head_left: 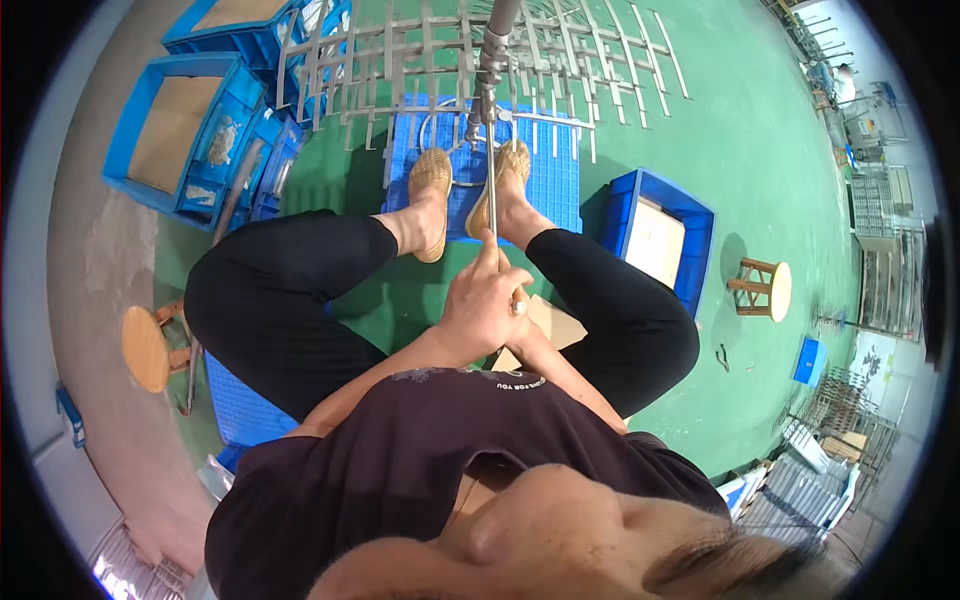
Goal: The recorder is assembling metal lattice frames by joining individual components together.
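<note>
My left hand (470,308) and my right hand (521,328) are closed together between my knees. The left lies over most of the right, whose fingers are largely hidden. A thin metal rod (492,185) runs from a clamp on the upright metal pole (487,85) down to my left index finger, and my left hand appears closed around its near end. A small silvery piece shows at my fingers; I cannot tell whether it is a ring or the rod's end. Whatever my right hand grips is hidden.
Flat metal strips in a lattice (420,60) spread at the far side. My feet rest on a blue plastic pallet (550,170). Blue crates (118,150) stand at left, another blue crate (705,235) at right. Wooden stools (780,291) stand at both sides; cardboard (555,322) lies below.
</note>
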`<action>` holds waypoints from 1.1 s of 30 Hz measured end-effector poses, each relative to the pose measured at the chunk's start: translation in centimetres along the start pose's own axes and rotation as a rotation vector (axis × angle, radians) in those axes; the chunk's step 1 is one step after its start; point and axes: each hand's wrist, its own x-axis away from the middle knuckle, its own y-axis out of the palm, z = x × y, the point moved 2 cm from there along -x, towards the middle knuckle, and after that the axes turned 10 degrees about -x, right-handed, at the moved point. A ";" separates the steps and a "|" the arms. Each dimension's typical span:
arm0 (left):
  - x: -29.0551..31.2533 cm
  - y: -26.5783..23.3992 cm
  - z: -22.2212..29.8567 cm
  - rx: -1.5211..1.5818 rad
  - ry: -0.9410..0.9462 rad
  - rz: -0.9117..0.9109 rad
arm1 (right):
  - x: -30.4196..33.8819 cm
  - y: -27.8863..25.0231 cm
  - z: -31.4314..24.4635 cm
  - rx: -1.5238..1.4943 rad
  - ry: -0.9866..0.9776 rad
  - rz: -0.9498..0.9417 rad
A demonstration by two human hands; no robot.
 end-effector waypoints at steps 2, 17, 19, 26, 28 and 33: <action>0.1 -0.6 0.7 -0.113 0.002 0.019 | 0.3 0.9 -0.7 -0.035 -0.094 0.065; -1.2 -1.1 1.1 0.721 0.171 -0.230 | -2.4 -2.9 -3.0 0.240 0.227 -0.355; -1.0 -2.1 0.1 0.751 0.180 -0.396 | -3.0 -1.6 -3.8 0.258 0.235 -0.471; -1.1 -1.8 -1.9 0.891 0.325 -0.590 | -1.6 0.3 -4.4 0.176 0.366 -0.336; -1.3 -2.0 -2.3 0.913 0.383 -0.588 | -2.0 0.6 -4.5 0.120 0.396 -0.302; -1.0 -2.8 -2.7 0.947 0.363 -0.542 | -2.1 1.5 -5.0 0.194 0.573 -0.224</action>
